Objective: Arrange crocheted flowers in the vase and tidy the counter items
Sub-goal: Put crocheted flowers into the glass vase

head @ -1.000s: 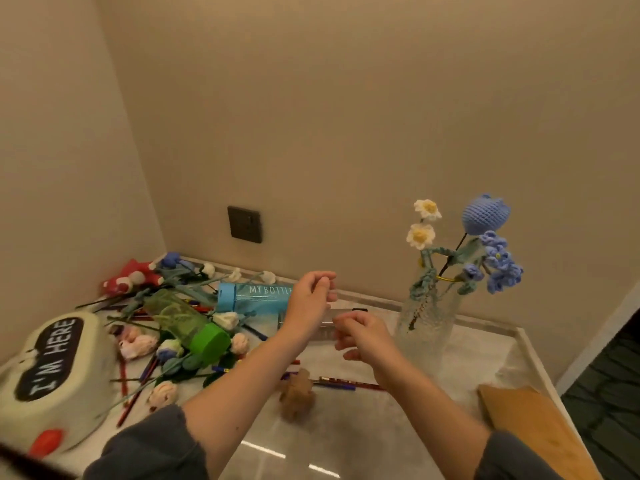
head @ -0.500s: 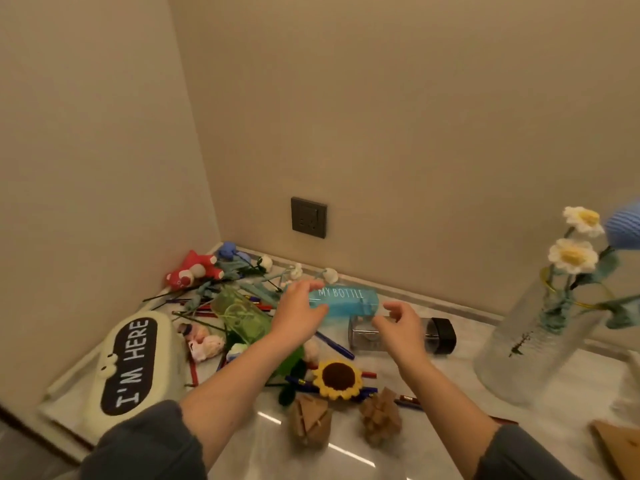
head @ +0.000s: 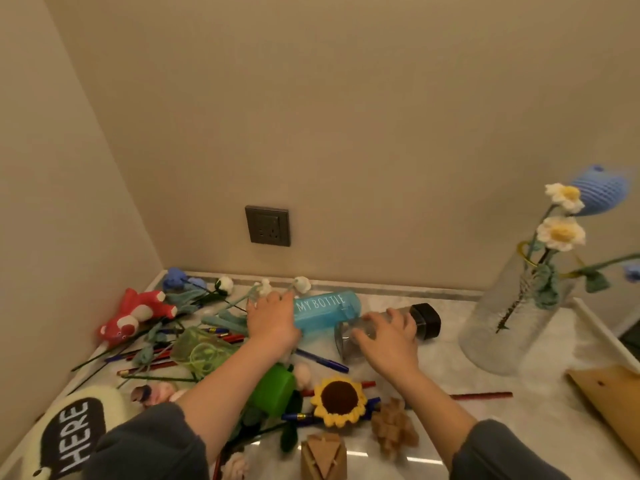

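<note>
A glass vase (head: 512,327) stands at the right with white daisies (head: 560,233) and a blue crocheted flower (head: 602,192) in it. Loose crocheted flowers (head: 221,289) lie heaped in the back left corner, and a sunflower (head: 341,400) lies nearer me. My left hand (head: 273,320) lies curled over the left end of the blue "MY BOTTLE" bottle (head: 325,308). My right hand (head: 388,337) grips a clear bottle with a black cap (head: 426,322), which lies on its side.
A green bottle (head: 207,351), pens and pencils (head: 322,360), a red plush (head: 138,313) and a white "HERE" plush (head: 69,434) crowd the left. Two wooden puzzles (head: 393,427) sit near the front edge. A wooden board (head: 609,400) lies at the right.
Both hands have gone forward and down from mid-air onto the two lying bottles. My view has swung left, so the vase now sits at the right edge.
</note>
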Motion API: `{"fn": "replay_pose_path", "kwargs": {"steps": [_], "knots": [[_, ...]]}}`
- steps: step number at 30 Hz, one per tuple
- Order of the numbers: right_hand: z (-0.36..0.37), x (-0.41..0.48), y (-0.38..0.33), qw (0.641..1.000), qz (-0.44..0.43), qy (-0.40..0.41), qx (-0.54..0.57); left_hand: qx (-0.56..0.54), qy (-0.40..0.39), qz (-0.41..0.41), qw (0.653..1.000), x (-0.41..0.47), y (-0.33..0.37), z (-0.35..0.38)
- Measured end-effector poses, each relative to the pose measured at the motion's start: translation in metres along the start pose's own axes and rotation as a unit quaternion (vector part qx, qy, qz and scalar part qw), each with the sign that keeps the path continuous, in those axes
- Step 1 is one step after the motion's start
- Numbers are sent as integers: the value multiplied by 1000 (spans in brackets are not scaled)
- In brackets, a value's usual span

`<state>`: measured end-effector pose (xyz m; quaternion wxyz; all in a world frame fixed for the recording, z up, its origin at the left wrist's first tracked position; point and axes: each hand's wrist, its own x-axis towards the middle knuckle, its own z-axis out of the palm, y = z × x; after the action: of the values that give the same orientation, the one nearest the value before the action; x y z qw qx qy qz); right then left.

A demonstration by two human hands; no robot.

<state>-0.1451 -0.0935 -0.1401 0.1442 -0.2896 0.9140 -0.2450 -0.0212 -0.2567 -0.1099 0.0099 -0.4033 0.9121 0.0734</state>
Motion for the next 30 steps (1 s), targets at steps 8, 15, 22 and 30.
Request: {"fn": "replay_pose_path", "kwargs": {"steps": [8, 15, 22, 30], "knots": [[-4, 16, 14, 993, 42, 112, -2, -1, 38, 99, 994, 17, 22, -27], [-11, 27, 30, 967, 186, 153, 86, -32, 118, 201, 972, 30, 53, -58], [-15, 42, 38, 941, 242, 87, 220, 1, 57, 337, 940, 56, 66, -92], [-50, 62, 1, 905, 58, 167, 388, -125, 78, 367, 918, 55, 61, -80]]}}
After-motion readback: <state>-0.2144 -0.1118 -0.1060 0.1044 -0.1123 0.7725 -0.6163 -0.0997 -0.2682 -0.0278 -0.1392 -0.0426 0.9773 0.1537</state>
